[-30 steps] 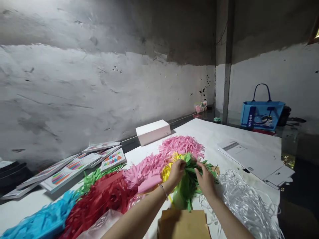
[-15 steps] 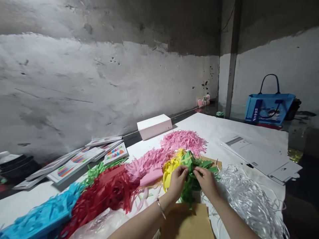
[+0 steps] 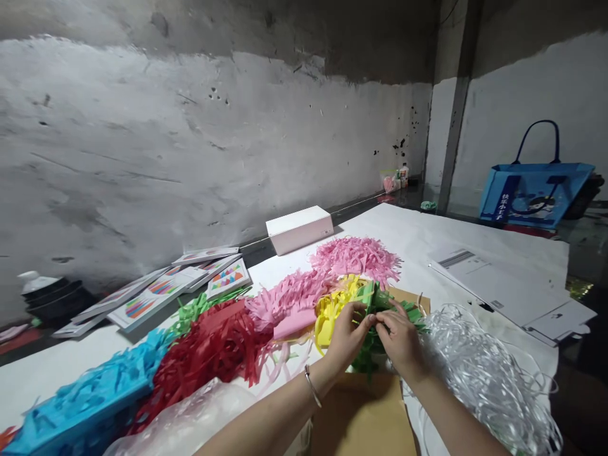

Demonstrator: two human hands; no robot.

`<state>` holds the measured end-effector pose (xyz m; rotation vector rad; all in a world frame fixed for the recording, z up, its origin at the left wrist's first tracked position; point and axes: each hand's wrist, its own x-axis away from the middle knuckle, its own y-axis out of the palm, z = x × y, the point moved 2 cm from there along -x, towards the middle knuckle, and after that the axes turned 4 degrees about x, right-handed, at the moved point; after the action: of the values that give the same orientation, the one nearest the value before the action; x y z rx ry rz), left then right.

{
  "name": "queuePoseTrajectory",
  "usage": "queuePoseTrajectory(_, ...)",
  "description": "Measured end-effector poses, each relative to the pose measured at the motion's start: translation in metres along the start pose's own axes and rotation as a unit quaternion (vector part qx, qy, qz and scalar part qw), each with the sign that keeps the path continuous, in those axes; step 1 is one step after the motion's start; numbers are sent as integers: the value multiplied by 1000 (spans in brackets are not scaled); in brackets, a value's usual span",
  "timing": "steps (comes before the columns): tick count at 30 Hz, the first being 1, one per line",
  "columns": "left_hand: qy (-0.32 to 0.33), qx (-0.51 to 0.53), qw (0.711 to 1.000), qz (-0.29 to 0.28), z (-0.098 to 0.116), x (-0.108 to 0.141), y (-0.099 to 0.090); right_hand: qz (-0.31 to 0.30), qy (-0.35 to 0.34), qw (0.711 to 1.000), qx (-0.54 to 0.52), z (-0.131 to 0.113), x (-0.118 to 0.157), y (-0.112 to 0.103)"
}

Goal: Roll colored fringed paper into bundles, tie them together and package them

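Green tissue paper fringe (image 3: 368,362) hangs below and spreads behind my two hands over the worktable. My left hand (image 3: 349,329) pinches it from the left, with thumb and index finger pressed together. From the right, my right hand (image 3: 399,334) grips the same green fringe, fingertips almost touching those of the left. What exactly lies between the fingertips is too small to make out. Yellow fringe (image 3: 327,320) lies close beside my left hand. Under my wrists is a brown paper sheet (image 3: 363,411).
Pink fringe (image 3: 356,256), red fringe (image 3: 204,348) and blue fringe (image 3: 95,399) lie in piles. White string (image 3: 484,373) is heaped at right, near flat white cartons (image 3: 494,285). A white box (image 3: 300,231), printed boxes (image 3: 161,291) and a blue bag (image 3: 532,196) stand farther back.
My hands have come closer together, and the right fingers now curl over toward the left fingertips. The whole view has shifted slightly, with the bag farther right.
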<state>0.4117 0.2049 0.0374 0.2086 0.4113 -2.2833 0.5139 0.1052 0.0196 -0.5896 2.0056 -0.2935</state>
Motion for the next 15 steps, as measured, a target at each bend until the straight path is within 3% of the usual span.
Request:
queuePoseTrajectory(10, -16, -32, 999, -16, 0, -3, -3, 2, -30, 999, 23, -9, -1, -9)
queuePoseTrajectory(12, -37, -36, 999, -4, -3, -10, -6, -34, -73, 997, 13, -29, 6, -9)
queuePoseTrajectory(15, -63, -26, 998, 14, -5, -24, -16, -170, -209, 962, -50, -81, 29, 0)
